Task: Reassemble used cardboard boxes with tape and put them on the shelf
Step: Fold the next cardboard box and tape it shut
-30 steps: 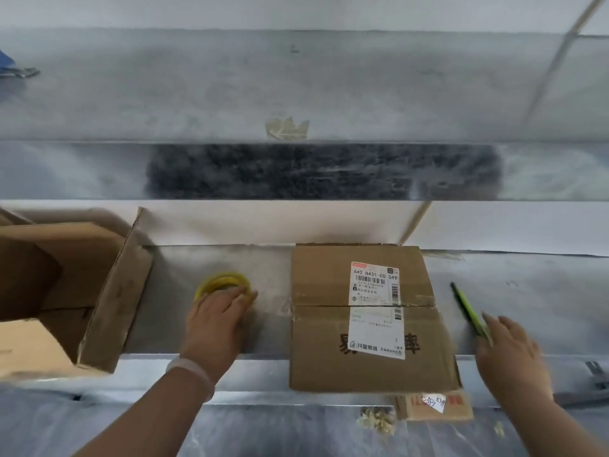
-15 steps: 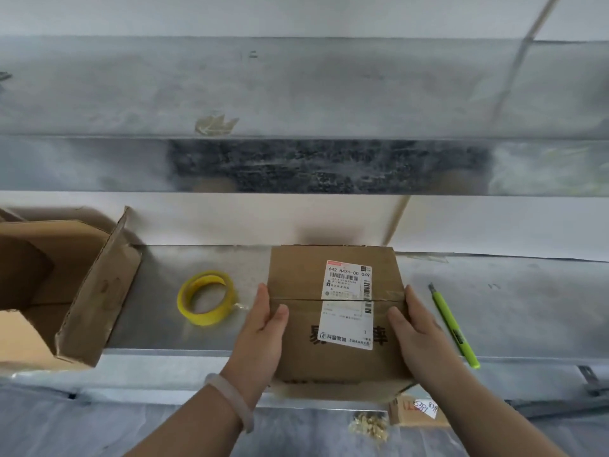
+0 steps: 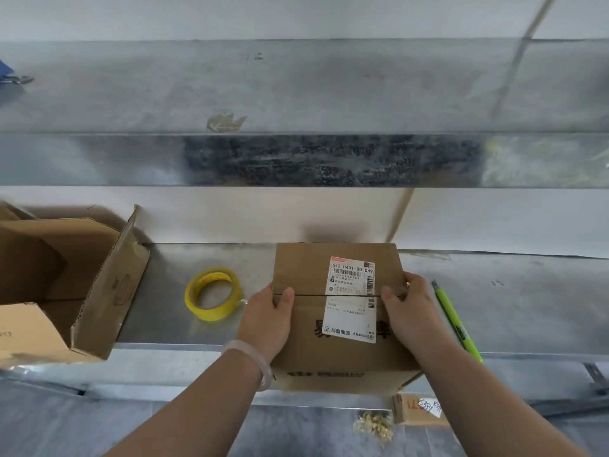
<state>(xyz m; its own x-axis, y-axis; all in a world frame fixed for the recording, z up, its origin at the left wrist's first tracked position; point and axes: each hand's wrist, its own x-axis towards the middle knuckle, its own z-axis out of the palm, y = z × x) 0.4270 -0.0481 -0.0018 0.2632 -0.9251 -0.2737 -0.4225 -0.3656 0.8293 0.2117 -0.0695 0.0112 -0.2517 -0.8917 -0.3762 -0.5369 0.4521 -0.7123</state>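
- While both hands hold it by its sides, the cardboard box (image 3: 339,324) sits in the middle of the metal tabletop (image 3: 527,301), and its near part reaches over the front edge; I cannot tell whether it is lifted or resting.
- The left hand (image 3: 267,321) grips the 9 o'clock side and the right hand (image 3: 408,311) the 3 o'clock side. Each thumb lies on top near the seam, and the fingers go down the side walls.
- The seam crosses the white label (image 3: 351,291); I cannot tell whether tape covers it.
- The next step is probably to raise the box to the shelf (image 3: 296,87) at 12 o'clock. If the seam is weak, the side pressure may make the flaps open, or the bottom may give way.
- The tape roll (image 3: 212,293) lies just beside the box at 9 o'clock and the green knife (image 3: 456,321) near it at 3 o'clock. A careless forearm may push the knife off the edge.
- The open box (image 3: 82,285) stands well apart at 9 o'clock.
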